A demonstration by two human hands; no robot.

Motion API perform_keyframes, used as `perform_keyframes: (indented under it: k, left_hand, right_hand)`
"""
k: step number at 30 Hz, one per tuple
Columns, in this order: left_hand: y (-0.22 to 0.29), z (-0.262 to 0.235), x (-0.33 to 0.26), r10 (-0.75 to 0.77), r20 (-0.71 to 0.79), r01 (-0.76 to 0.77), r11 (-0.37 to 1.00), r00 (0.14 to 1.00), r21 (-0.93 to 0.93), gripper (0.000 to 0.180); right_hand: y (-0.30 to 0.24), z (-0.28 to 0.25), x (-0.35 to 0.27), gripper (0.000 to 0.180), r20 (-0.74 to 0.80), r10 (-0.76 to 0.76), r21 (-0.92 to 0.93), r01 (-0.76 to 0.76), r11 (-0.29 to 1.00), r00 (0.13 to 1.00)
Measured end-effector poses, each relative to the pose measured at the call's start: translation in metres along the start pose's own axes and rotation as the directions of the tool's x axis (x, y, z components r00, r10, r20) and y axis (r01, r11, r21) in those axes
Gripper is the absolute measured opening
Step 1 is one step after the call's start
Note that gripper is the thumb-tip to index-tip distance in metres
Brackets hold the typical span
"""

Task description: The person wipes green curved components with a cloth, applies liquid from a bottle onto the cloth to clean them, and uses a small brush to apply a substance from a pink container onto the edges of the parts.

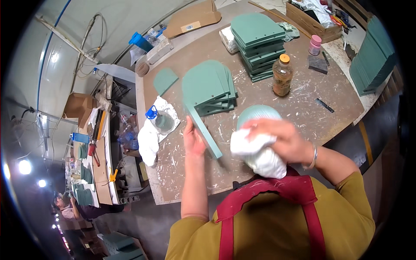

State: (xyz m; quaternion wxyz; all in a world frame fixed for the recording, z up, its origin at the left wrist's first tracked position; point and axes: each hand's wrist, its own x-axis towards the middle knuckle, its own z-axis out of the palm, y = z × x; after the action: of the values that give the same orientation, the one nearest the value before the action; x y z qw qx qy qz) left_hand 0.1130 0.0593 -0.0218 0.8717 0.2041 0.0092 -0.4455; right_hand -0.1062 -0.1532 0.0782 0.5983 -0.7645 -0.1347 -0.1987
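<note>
Fingers (189, 125) of the left hand (196, 142) are gripping a green panel (205, 132) from its left side, most of them hiding behind it; those of the right hand (289, 141) are bunching around a white cloth (260, 158), looking blurred. Over the worktop (312, 115), the panel is tilting nearly edge-on, showing a plain, straight, lighter edge. Its far end is overlapping a stack of green panels (207, 82); whether they are touching is unclear. Right hand and cloth are partly covering a pale green rounded piece (258, 112). On some cardboard (197, 16), a white label (189, 27) is showing print too small to read.
</note>
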Motion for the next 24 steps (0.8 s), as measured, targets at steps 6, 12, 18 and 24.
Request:
perform_keyframes:
  k: [6,12,18,24]
  left_hand:
    - [-0.015,0.017,0.005,-0.013,0.044,0.009,0.995,0.999,0.100,0.022]
    - [-0.018,0.018,0.012,-0.044,0.373,0.016,0.997,0.927,0.079,0.045]
    - [0.090,0.049,0.044,0.326,-0.088,-0.229,0.807,0.941,0.544,0.036]
    - [0.128,0.029,0.148,0.433,-0.073,-0.069,0.303,0.899,0.950,0.042]
  right_hand:
    - [0.010,-0.002,0.027,0.021,-0.223,0.055,0.053,-0.044,0.998,0.973]
    - [0.003,0.027,0.066,0.023,0.008,-0.438,-0.465,0.392,0.794,0.899]
    - [0.029,0.009,-0.033,0.017,0.288,0.094,-0.144,-0.054,0.988,0.953]
    - [0.014,-0.036,-0.073,0.027,-0.398,0.591,0.477,-0.392,0.787,0.702]
